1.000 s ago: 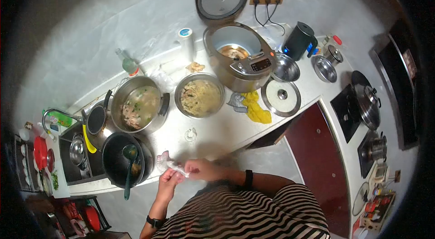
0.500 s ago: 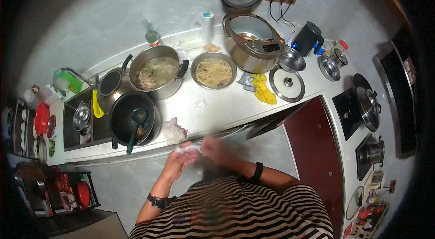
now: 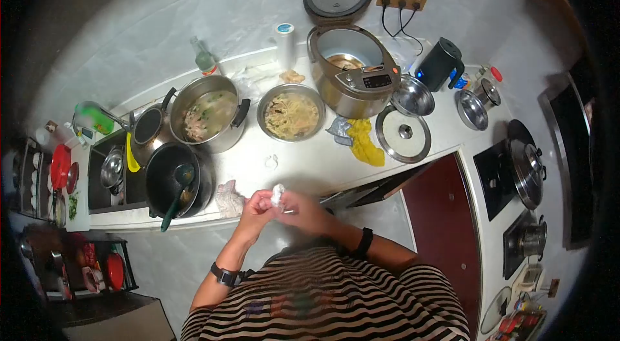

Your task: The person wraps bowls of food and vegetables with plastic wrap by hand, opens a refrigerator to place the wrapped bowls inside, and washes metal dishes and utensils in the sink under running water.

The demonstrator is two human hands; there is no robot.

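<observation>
My left hand [image 3: 259, 211] and my right hand [image 3: 303, 213] meet in front of the counter's edge, both closed on a small crumpled white item [image 3: 278, 195], which looks like plastic or tissue. A pale cloth [image 3: 228, 199] lies on the counter edge just left of my hands. Beyond them stand a metal bowl of noodle-like food [image 3: 291, 113] and a large steel pot of soup with meat [image 3: 205, 115]. A dark pot [image 3: 171, 179] with a green ladle [image 3: 178, 194] is at the left.
An open rice cooker [image 3: 355, 76] stands at the back, near a kettle [image 3: 441, 64] and metal bowls [image 3: 412, 96]. A glass lid [image 3: 403, 135] lies beside a yellow cloth [image 3: 367, 144]. The sink [image 3: 135, 185] is at the left, a stove [image 3: 495, 179] at the right.
The view has shifted. My hands have come closer together, and the white item now sticks up between them. The pale cloth stays on the counter edge.
</observation>
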